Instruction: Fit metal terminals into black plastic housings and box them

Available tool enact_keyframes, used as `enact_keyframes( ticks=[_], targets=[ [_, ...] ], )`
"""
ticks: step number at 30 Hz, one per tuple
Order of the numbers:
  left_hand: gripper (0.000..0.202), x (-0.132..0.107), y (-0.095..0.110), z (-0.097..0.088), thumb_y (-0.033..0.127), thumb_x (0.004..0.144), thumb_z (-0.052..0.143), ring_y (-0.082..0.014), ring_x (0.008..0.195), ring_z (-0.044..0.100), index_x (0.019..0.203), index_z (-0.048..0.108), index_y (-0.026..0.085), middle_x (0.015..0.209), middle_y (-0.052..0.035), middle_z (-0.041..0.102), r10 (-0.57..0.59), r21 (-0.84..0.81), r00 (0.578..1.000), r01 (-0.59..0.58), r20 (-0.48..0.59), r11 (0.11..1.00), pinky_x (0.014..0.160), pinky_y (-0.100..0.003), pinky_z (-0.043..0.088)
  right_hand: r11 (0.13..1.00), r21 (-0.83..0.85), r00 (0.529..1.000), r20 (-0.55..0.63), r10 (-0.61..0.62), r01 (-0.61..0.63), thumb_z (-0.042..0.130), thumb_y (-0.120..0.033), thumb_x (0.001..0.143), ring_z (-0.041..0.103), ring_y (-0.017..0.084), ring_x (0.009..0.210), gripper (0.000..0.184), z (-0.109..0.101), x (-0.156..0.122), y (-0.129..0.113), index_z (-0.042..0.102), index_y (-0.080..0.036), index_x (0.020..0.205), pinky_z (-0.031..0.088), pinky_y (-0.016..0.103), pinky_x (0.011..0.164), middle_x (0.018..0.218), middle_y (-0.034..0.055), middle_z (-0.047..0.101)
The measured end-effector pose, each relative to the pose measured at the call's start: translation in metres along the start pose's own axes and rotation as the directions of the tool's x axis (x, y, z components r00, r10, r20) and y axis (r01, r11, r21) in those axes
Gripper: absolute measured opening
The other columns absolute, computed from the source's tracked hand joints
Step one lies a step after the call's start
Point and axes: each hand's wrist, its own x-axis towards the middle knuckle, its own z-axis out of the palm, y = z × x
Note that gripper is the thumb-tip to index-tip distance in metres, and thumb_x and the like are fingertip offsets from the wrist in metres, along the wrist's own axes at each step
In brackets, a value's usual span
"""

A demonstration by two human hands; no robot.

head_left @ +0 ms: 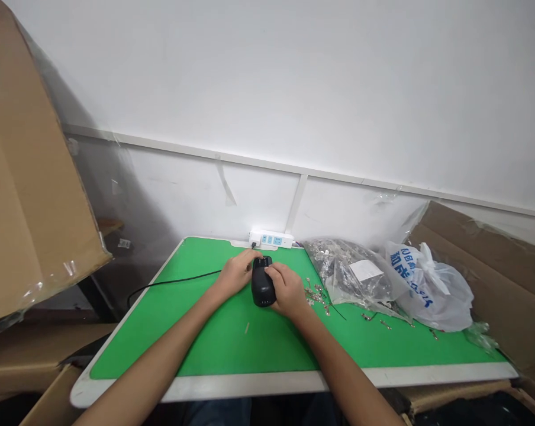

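A small black device [262, 285] stands on the green table mat [214, 337] near the far middle. My left hand [236, 274] rests against its left side with fingers curled toward its top. My right hand [287, 289] wraps its right side, fingers closed on it. A black cable [174, 281] runs left from behind my left hand and off the table edge. Several small metal parts [317, 294] lie scattered just right of my right hand.
A white power strip [271, 239] lies at the table's back edge. A clear bag of metal parts [351, 273] and a white plastic bag with blue print [427, 285] lie at the right. Cardboard boxes [28, 177] stand left and right of the table.
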Motion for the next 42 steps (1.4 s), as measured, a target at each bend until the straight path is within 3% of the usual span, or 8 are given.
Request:
enact_keyframes(
  ticks=[9, 17, 25, 30, 35, 42],
  targets=[
    [0.032, 0.001, -0.002, -0.001, 0.009, 0.084, 0.056, -0.0133, 0.068, 0.062, 0.110, 0.067, 0.023, 0.096, 0.0000, 0.072, -0.124, 0.011, 0.989, 0.123, 0.076, 0.992, 0.068, -0.024, 0.049, 0.996, 0.076, 0.996, 0.072, 0.045, -0.051, 0.057, -0.026, 0.083, 0.065, 0.030, 0.097, 0.052, 0.005, -0.004, 0.002, 0.059, -0.014, 0.133, 0.058, 0.042, 0.080, 0.115, 0.0197, 0.065],
    [0.031, 0.000, 0.001, -0.002, 0.012, 0.084, 0.058, -0.0137, 0.063, 0.062, 0.111, 0.067, 0.024, 0.075, 0.0042, 0.068, -0.259, -0.001, 0.956, 0.261, 0.137, 0.965, 0.065, -0.023, 0.043, 0.993, 0.120, 1.000, 0.027, 0.005, -0.008, 0.053, -0.021, 0.080, 0.065, 0.029, 0.096, 0.051, -0.006, 0.002, -0.007, 0.057, -0.013, 0.131, 0.057, 0.041, 0.079, 0.110, 0.0178, 0.067],
    [0.037, -0.005, 0.006, 0.004, 0.008, 0.079, 0.054, -0.0130, 0.068, 0.063, 0.110, 0.066, 0.024, 0.090, 0.0037, 0.073, -0.291, -0.167, 0.946, 0.313, 0.144, 0.935, 0.067, -0.023, 0.047, 0.995, 0.094, 0.999, 0.035, -0.016, 0.012, 0.055, -0.020, 0.087, 0.065, 0.027, 0.097, 0.044, -0.007, 0.001, -0.012, 0.062, -0.016, 0.130, 0.057, 0.040, 0.082, 0.110, 0.0160, 0.067],
    [0.055, -0.005, 0.007, 0.006, 0.003, 0.066, 0.052, -0.0187, 0.096, 0.069, 0.117, 0.061, 0.023, 0.109, -0.0007, 0.073, -0.263, -0.319, 0.948, 0.309, 0.181, 0.896, 0.083, -0.029, 0.054, 0.998, 0.058, 0.999, 0.030, -0.033, 0.031, 0.060, -0.016, 0.089, 0.062, 0.026, 0.096, 0.042, -0.003, 0.001, -0.012, 0.065, -0.018, 0.130, 0.056, 0.039, 0.081, 0.112, 0.0153, 0.064],
    [0.059, -0.009, 0.004, 0.010, 0.004, 0.068, 0.052, -0.0222, 0.109, 0.067, 0.124, 0.058, 0.022, 0.119, -0.0056, 0.071, -0.241, -0.396, 0.955, 0.292, 0.173, 0.871, 0.097, -0.039, 0.055, 0.999, 0.031, 0.999, 0.024, -0.043, 0.042, 0.064, -0.017, 0.090, 0.060, 0.025, 0.095, 0.039, 0.000, 0.000, -0.009, 0.067, -0.021, 0.128, 0.054, 0.037, 0.078, 0.112, 0.0142, 0.063],
    [0.061, -0.017, -0.001, 0.024, 0.002, 0.070, 0.051, -0.0213, 0.109, 0.067, 0.127, 0.058, 0.022, 0.121, -0.0054, 0.070, -0.202, -0.430, 0.963, 0.262, 0.181, 0.864, 0.097, -0.038, 0.055, 0.996, 0.067, 0.997, 0.044, -0.063, 0.060, 0.065, -0.021, 0.090, 0.060, 0.024, 0.094, 0.037, -0.006, -0.001, -0.005, 0.068, -0.019, 0.126, 0.054, 0.037, 0.077, 0.110, 0.0140, 0.062]
  ],
)
